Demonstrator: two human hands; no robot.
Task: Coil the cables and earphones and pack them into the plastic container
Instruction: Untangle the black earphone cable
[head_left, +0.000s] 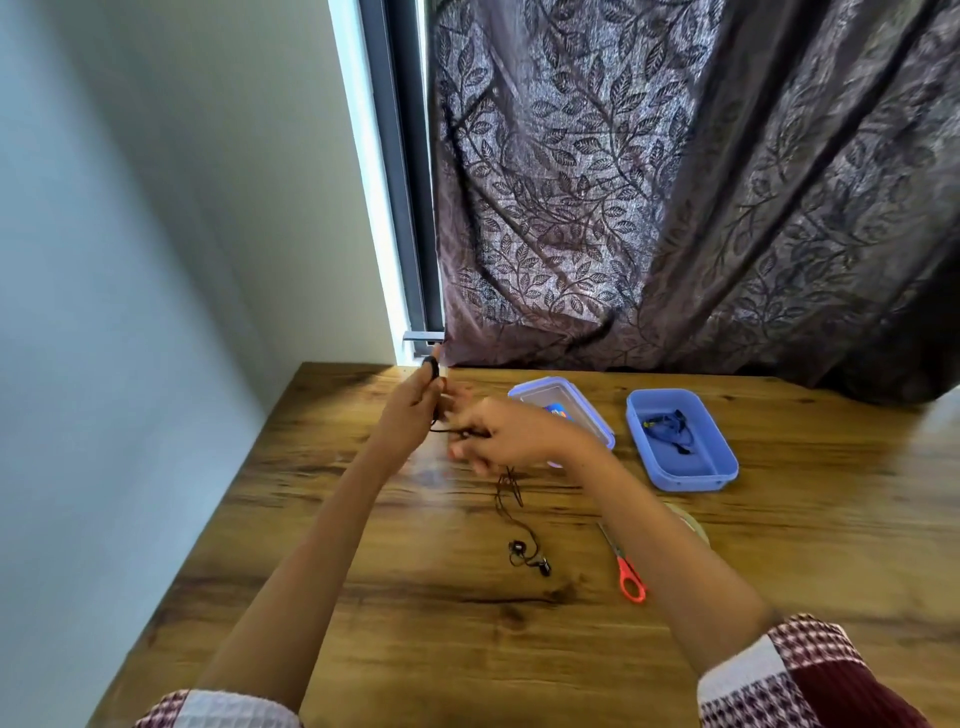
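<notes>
earphones over a wooden table

left hand (415, 410) fingers pressed together, black earphones (530, 558) cord looped round them; blurred right hand (514, 434) pinches the cord. earbuds lie on the wooden table (415, 649). blue plastic container (727, 462) right, leafy curtain (675, 182) behind.

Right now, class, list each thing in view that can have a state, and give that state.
Earphones: partly coiled, buds on the table.
Left hand: grips the wound turns.
Right hand: pinches the earphones' cord.
Container: open, cable inside.
Lid: off, beside the container.
Scissors: closed, lying flat.
</notes>
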